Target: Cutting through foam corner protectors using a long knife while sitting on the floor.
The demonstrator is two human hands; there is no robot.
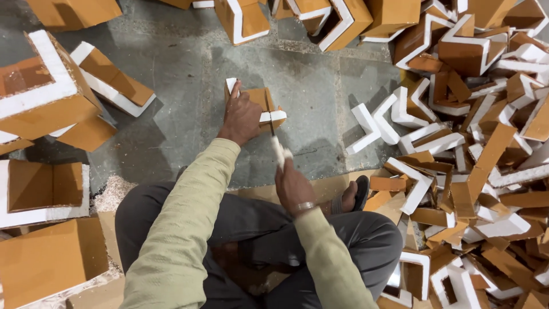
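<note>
I sit cross-legged on a grey stone floor. My left hand presses down on a small corner piece of white foam faced with brown cardboard, which lies on the floor in front of me. My right hand grips the pale handle of a knife. Its thin blade points away from me and stands in the piece, just right of my left hand. My left fingers cover the piece's left part.
A big heap of cut L-shaped foam-and-cardboard pieces fills the right side. Larger corner blocks lie at left, more along the top edge. Foam crumbs lie by my left knee. A sandalled foot shows beside my right hand.
</note>
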